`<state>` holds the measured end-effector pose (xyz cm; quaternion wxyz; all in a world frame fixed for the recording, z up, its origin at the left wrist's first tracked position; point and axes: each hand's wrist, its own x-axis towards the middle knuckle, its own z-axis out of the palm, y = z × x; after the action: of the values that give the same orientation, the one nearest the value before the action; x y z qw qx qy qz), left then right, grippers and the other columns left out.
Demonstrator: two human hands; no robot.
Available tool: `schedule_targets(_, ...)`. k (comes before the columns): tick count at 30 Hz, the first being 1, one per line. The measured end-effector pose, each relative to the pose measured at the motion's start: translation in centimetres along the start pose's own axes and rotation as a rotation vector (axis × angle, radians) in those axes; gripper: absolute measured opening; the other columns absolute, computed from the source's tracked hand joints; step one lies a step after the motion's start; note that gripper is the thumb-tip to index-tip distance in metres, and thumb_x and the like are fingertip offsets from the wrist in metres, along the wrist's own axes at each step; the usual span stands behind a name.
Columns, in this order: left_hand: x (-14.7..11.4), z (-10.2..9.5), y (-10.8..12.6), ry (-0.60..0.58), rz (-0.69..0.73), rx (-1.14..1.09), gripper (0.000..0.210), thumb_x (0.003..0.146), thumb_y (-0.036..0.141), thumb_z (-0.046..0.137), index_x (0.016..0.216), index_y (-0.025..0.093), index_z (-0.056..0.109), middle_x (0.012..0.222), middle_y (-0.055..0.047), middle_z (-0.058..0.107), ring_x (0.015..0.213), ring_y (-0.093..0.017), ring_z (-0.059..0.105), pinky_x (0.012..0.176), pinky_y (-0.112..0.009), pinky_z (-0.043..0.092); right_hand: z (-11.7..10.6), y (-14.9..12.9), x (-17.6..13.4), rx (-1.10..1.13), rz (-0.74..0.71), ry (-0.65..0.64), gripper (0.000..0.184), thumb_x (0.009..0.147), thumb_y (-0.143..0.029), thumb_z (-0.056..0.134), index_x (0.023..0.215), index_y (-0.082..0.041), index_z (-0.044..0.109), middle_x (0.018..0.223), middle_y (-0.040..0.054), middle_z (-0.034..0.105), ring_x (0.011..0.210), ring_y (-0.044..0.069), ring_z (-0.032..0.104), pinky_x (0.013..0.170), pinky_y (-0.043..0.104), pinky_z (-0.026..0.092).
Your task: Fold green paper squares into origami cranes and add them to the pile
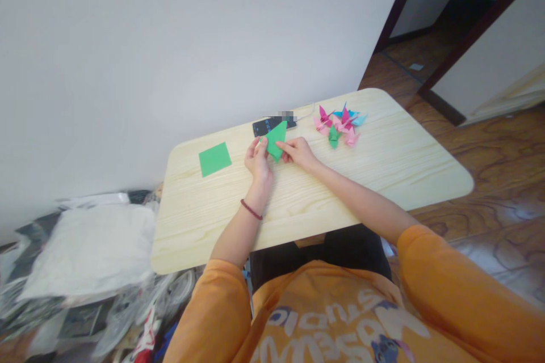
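A folded piece of green origami paper (276,139) is held up above the table between my two hands. My left hand (258,161) pinches its left edge, thumb in front. On the right side, my right hand (298,153) grips the paper near its lower edge between thumb and fingers. Behind the paper lies a dark phone (260,127), partly covered by it. A flat green paper square (215,159) rests on the table to the left of my hands. Several folded paper cranes (340,123) in pink, magenta, blue and green sit grouped to the right.
The pale wood-grain table (409,170) has rounded corners and stands against a white wall (170,39). A thin white cable runs behind the phone. Plastic-wrapped goods and a white bag (93,249) are piled on the left. A doorway opens at the upper right.
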<state>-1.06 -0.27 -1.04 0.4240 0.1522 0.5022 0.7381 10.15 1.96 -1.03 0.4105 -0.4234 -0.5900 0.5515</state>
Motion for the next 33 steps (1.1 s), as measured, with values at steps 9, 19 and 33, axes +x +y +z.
schedule_targets(9, 0.5, -0.4, -0.3, -0.019, 0.018, -0.044, 0.044, 0.062, 0.032, 0.085, 0.099, 0.02, 0.065, 0.079, -0.001, 0.07, 0.085, -0.014, 0.069, 0.078, -0.024, 0.052, 0.5, -0.2, 0.3, 0.101, 0.007, -0.123, 0.047, 0.06, -0.062, 0.075, 0.062, -0.017, 0.061, 0.054, -0.0005, 0.06, 0.047, 0.01, 0.05, 0.049, 0.024, 0.041)
schedule_targets(19, 0.5, -0.3, 0.1, -0.02, -0.049, -0.158, 0.037, 0.068, 0.015, 0.08, 0.1, 0.018, 0.063, 0.081, -0.001, 0.071, 0.083, -0.013, 0.07, 0.082, -0.023, 0.051, -1.1, 0.1, 0.7, -0.136, -0.037, -0.052, 0.05, 0.08, -0.056, 0.06, 0.05, -0.017, 0.051, 0.041, -0.0025, 0.046, 0.041, 0.007, 0.04, 0.046, 0.024, 0.028)
schedule_targets(33, 0.9, -0.4, 0.1, -0.003, -0.032, -0.19, 0.031, 0.072, 0.013, 0.077, 0.098, 0.019, 0.06, 0.089, -0.003, 0.072, 0.093, -0.014, 0.069, 0.086, -0.024, 0.052, -0.7, -0.4, 0.1, -0.285, -0.091, -0.022, 0.044, 0.092, -0.042, 0.045, 0.055, -0.018, 0.047, 0.046, -0.0039, 0.043, 0.045, 0.008, 0.039, 0.049, 0.024, 0.027)
